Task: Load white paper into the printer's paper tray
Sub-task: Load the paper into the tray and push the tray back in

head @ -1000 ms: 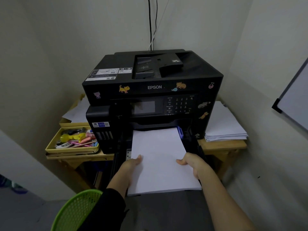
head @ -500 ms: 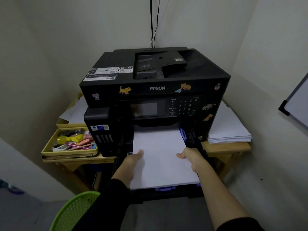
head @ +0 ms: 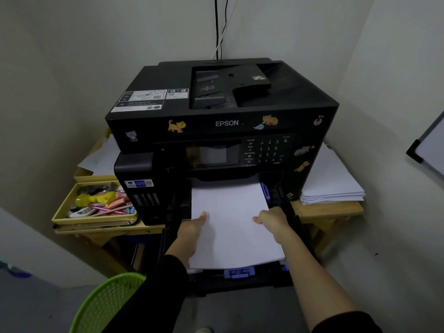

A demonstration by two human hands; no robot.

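A black printer (head: 223,121) with animal stickers stands on a wooden table in a corner. Its black paper tray (head: 242,281) is pulled out at the front, with blue guides (head: 238,272) at the near end and right side. A stack of white paper (head: 234,224) lies in the tray, its far end under the printer's body. My left hand (head: 192,230) grips the stack's left edge, thumb on top. My right hand (head: 274,219) grips its right edge the same way.
A second stack of white paper (head: 334,186) lies on the table right of the printer. A yellow tray of pens and small items (head: 96,203) sits on the left, loose sheets behind it. A green mesh basket (head: 105,304) stands at the lower left. Walls close in behind and on the right.
Both hands have pushed the paper stack further into the tray, toward the printer. The blue guide at the tray's near end has come into view.
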